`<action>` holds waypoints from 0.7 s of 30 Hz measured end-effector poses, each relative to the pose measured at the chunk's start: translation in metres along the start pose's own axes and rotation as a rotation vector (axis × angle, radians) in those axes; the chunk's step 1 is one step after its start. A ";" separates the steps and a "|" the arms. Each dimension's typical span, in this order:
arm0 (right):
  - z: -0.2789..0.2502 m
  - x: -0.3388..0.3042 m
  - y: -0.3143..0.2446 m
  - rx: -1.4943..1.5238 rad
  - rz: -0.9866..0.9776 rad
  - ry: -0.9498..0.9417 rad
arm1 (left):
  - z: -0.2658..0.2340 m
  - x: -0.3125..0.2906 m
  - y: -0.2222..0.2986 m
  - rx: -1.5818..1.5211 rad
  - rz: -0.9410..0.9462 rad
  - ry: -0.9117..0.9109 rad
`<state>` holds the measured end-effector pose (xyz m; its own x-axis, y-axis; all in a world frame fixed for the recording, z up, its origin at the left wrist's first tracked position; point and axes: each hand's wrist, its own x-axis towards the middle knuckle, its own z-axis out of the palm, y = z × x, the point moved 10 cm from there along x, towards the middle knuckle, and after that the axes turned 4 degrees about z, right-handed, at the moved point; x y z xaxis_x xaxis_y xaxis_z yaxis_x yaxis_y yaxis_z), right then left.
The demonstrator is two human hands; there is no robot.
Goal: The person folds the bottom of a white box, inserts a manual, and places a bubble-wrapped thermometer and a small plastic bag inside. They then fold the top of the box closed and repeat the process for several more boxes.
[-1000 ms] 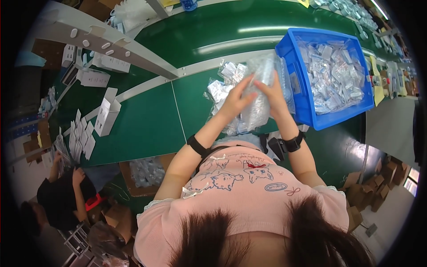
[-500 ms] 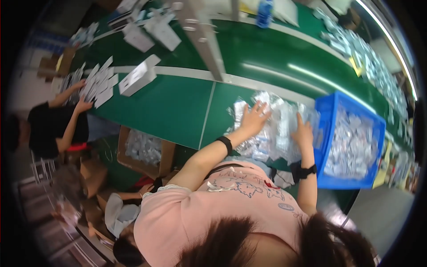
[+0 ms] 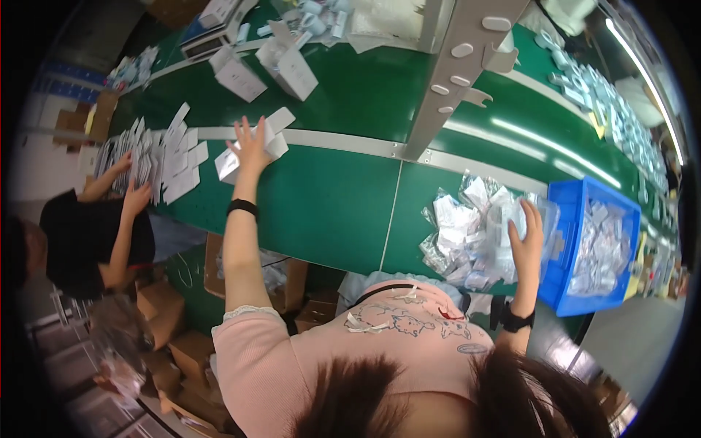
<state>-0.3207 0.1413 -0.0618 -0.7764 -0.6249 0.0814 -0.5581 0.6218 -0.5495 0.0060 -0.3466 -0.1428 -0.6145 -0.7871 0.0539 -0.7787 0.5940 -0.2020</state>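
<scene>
My left hand (image 3: 250, 144) is stretched far out to the left, its fingers spread flat on a white folded carton (image 3: 252, 148) lying on the green table. My right hand (image 3: 527, 241) rests with open fingers on a heap of clear plastic packets (image 3: 471, 230) beside a blue crate (image 3: 599, 248) that holds more of the same packets. Both wrists carry a black band.
A grey perforated post (image 3: 460, 66) stands on the green table (image 3: 328, 197). White cartons (image 3: 292, 66) and flat white blanks (image 3: 164, 157) lie to the left, where a person in black (image 3: 87, 233) works. Brown boxes (image 3: 285, 277) sit under the table.
My left hand has left the packet heap and reached far left onto the white carton. The view has swung left. My right hand stays on the packets.
</scene>
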 end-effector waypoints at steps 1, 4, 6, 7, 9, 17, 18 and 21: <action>0.008 0.000 -0.020 0.055 -0.025 -0.004 | 0.021 0.005 -0.018 -0.051 0.029 -0.121; 0.036 0.002 -0.062 0.076 -0.083 -0.063 | 0.030 0.003 -0.002 -0.180 0.110 -0.241; 0.052 0.000 -0.051 0.166 0.002 -0.168 | -0.004 -0.010 0.026 -0.361 0.165 -0.103; 0.052 0.000 -0.035 0.149 0.049 -0.149 | -0.022 -0.026 0.046 -0.468 0.222 0.002; 0.056 -0.003 0.013 0.162 0.266 -0.147 | -0.043 -0.057 0.072 -0.891 0.181 -0.071; 0.071 0.007 0.095 -0.470 0.361 -0.120 | -0.096 -0.136 0.212 -1.168 0.490 -0.065; 0.079 0.008 0.094 -0.467 0.355 -0.121 | -0.104 -0.139 0.227 -1.195 0.507 -0.035; 0.098 0.012 0.098 -0.622 0.406 -0.138 | -0.116 -0.142 0.274 -1.333 0.595 -0.073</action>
<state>-0.3556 0.1487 -0.1965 -0.9353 -0.3182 -0.1545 -0.3303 0.9420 0.0595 -0.1351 -0.0530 -0.0921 -0.9046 -0.3583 0.2309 0.0198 0.5059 0.8623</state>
